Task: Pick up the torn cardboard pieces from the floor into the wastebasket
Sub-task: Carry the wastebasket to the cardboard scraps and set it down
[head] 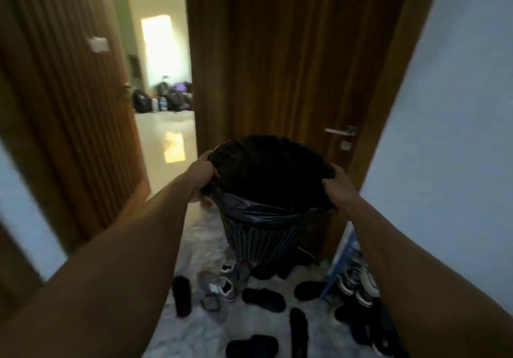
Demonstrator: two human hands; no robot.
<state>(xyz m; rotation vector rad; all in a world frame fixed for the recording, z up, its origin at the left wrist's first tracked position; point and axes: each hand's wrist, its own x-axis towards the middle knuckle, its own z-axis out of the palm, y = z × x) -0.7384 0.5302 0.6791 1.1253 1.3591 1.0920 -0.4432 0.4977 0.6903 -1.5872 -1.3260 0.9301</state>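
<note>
I'm holding the bin [266,218] by its rim, out in front of me. It's looking lifted off the floor, but the base is dark, so I'm not calling that for sure. No cardboard is showing anywhere in view, so I'm judging the pieces are lying elsewhere and this is the step of bringing the bin to them.

My left hand [201,175] is curling round the bin's left rim, with the fingers pinching rim and liner [263,207] together. My right hand [337,185] is gripping the bin's right rim, fingers folded over the edge. The liner is bunching loose along the bin's near rim.

**Risks from here**
- **Liner:** I'm partly gripping plastic, not just rim. It could slide or pull off the rim and leave the mouth half covered, so pieces would be dropping outside the bag.
- **Footing:** shoes [261,299] are lying scattered below the bin and nearer me, and the bin is blocking my view of some. A trip or a kicked shoe is likely if I'm stepping forward blind.
- **Right side:** a rack [349,268] is standing low to the bin's right, close enough to snag the bin.
- **Behind:** the door [291,66] is standing right behind the bin, with its handle [340,131] above the bin's right rim. Swinging the bin could knock either one.
- **Exit:** the gap left of the bin is narrow, so the bin could be clipping the frame on the way through.
</note>
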